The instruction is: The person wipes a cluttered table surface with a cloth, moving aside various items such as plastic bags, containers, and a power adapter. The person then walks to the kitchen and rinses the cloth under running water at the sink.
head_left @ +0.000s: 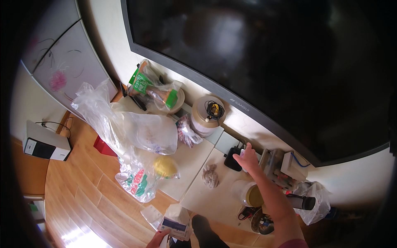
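Observation:
My left hand (159,238) is low in the picture, gripping several flat white packages (175,228), the top one with a dark blue band and printing. White paper or packaging (152,215) sticks out beside them. My right hand (249,159) reaches across the cabinet to its wall side, thumb and forefinger spread. It is over a small whitish object (243,152) beside a black box-shaped device (232,159) with cables behind it. The palm hides part of the whitish object, so whether I hold it cannot be told. A crumpled bag (210,176) lies near the device.
A large television (248,71) hangs above the low cabinet (194,161). Clear plastic bags (149,131), a yellow item in plastic (165,166) and a round container (201,121) topped with coiled cable (214,110) stand left. A lidded jar (255,195) and a flask (300,201) flank my right forearm.

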A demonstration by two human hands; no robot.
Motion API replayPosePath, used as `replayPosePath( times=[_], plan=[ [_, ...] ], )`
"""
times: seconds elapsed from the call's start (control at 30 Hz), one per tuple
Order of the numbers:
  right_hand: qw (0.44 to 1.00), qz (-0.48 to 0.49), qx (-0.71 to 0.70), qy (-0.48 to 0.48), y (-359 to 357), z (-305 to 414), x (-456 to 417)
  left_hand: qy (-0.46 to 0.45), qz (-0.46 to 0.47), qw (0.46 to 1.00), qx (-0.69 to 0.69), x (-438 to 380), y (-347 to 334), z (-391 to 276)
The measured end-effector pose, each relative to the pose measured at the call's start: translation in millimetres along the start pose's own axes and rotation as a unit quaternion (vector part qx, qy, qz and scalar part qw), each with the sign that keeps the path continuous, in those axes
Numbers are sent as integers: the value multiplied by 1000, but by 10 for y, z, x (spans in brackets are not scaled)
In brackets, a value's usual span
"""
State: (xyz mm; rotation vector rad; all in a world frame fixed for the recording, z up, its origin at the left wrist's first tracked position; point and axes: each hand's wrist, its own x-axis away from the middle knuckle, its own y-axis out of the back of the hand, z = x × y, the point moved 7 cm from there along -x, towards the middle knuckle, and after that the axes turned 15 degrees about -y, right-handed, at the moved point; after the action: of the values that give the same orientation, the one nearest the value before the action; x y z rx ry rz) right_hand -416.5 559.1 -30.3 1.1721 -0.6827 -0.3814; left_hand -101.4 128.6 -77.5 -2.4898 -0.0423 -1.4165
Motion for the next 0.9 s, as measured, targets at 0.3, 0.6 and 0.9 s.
replayPosePath(
  times=[0.3, 0.6, 0.9],
  plan=[
    [988, 141, 35, -43, -91, -349, -343, 10, -11, 999, 28, -170, -91, 336],
    [991, 123, 38, -15, -378, -676, -386, -10, -11, 999, 35, -108, -341, 183],
    [994, 97, -52, -2, -123, -484, -465, -13, -35, 999, 17, -118, -114, 353]
  ],
)
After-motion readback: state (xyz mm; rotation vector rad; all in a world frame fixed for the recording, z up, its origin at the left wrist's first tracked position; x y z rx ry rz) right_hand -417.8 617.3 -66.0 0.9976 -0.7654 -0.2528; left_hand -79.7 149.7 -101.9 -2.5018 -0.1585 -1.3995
